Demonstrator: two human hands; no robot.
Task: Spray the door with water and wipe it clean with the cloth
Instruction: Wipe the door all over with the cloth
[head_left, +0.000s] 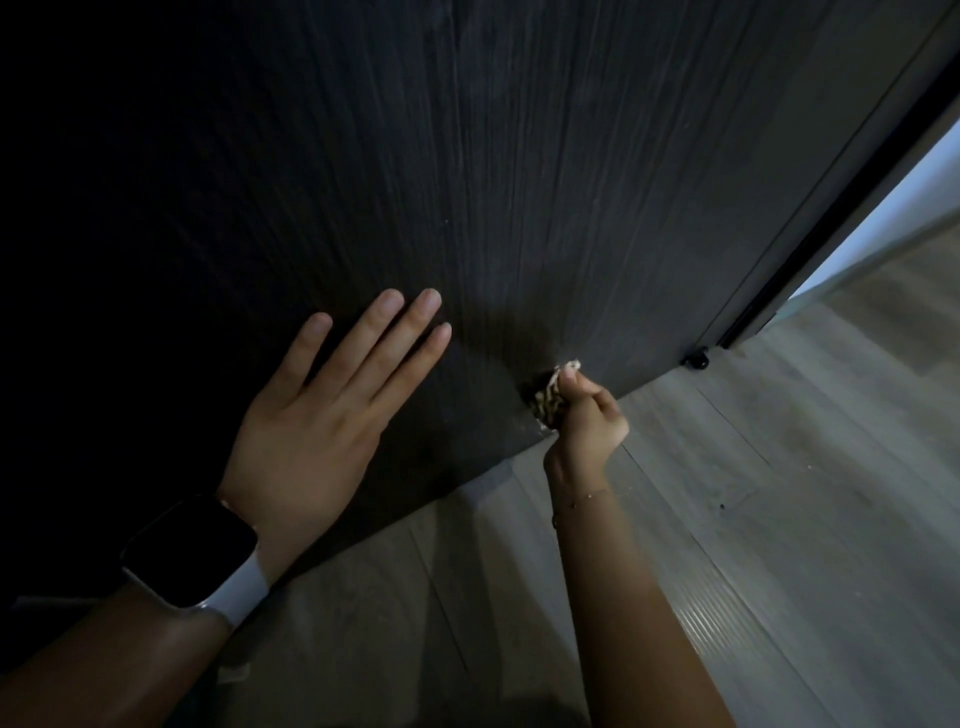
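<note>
- Pressing flat against the dark wood-grain door (519, 156), the left hand (317, 421) has its fingers (410, 332) straight and slightly spread, holding nothing.
- A smartwatch (192, 551) sits on that wrist.
- Low on the door, just above the floor (779, 519), the right hand (587, 421) grips a bunched pale cloth (551, 396), fingers curled tight around it, cloth touching the door.

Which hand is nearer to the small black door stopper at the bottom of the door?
Right. The right hand, holding the cloth, is low on the door, just left of the stopper. The left hand lies flat much farther left.
</note>
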